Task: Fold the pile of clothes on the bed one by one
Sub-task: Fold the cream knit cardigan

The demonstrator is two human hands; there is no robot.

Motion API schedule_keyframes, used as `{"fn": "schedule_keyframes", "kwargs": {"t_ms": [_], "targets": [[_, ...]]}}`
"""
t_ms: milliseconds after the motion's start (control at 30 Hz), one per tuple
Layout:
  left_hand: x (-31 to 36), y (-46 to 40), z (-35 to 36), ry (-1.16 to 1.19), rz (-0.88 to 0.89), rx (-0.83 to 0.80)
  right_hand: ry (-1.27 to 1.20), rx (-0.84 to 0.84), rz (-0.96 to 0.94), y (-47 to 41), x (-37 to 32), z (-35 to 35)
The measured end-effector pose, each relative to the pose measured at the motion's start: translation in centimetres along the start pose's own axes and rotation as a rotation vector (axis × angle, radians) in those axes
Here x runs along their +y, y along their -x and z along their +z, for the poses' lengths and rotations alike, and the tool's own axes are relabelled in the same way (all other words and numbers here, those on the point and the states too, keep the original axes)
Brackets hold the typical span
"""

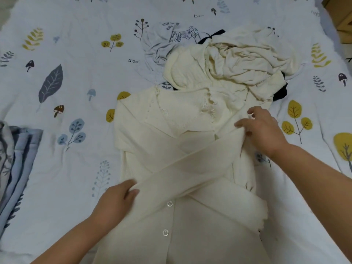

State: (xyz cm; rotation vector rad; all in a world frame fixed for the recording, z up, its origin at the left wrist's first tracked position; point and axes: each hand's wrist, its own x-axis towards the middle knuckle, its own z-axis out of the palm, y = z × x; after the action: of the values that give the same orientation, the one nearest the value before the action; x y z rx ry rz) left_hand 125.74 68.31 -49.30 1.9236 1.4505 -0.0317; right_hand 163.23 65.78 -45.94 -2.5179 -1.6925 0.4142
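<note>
Head view, items listed from largest to smallest.

Bed (80,164): fills the frame, covered by a white sheet printed with leaves, trees and mushrooms.

Cream cardigan (171,145): lower centre, spread flat, front up, button placket running to the bottom edge with two clear buttons (169,203) showing. One sleeve already lies folded diagonally across the chest; a second sleeve (190,168) is stretched over it from centre right to lower left, making a cross. Folding of this garment is judged about midway: sleeves nearly in, body not yet folded.

Pile of clothes (238,60): upper centre-right, touching the cardigan's collar end. Crumpled cream pieces on top, a pale grey printed garment (167,42) at its left, dark fabric peeking at the edges. All unfolded; most of the task appears left.

Blue-grey striped fabric (13,161): left edge, in layers; whether it is a finished garment or bedding cannot be told.

Right hand (264,130): centre right, fingers curled on the sleeve near the shoulder.

Left hand (118,199): lower left of centre, pinching the sleeve's cuff end.
</note>
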Motion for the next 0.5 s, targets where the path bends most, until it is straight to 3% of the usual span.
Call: {"fn": "schedule_keyframes", "kwargs": {"t_ms": [133, 200, 267, 333, 400, 500], "targets": [[-0.7, -0.5, -0.2, 0.117, -0.002, -0.092, 0.032, -0.177, 0.0, -3.1, 0.4, -2.8], [-0.8, -0.8, -0.8, 0.2, -0.004, -0.253, -0.122, -0.355, 0.083, -4.9, 0.7, -5.1], [-0.7, -1.3, -1.1, 0.225, -0.012, -0.346, -0.371, -0.366, 0.248, -6.4, 0.6, -6.7], [-0.4, -1.7, -0.9, 0.161, -0.003, -0.326, -0.338, -0.206, 0.306, -7.5, 0.0, -6.1], [-0.2, -2.0, -0.5, -0.032, 0.061, -0.189, -0.278, 0.041, 0.324, -7.7, -0.5, -4.5], [0.9, -1.6, 0.0, -0.186, 0.066, 0.02, -0.488, 0.212, 0.499, -6.4, -0.5, -1.8]]}}
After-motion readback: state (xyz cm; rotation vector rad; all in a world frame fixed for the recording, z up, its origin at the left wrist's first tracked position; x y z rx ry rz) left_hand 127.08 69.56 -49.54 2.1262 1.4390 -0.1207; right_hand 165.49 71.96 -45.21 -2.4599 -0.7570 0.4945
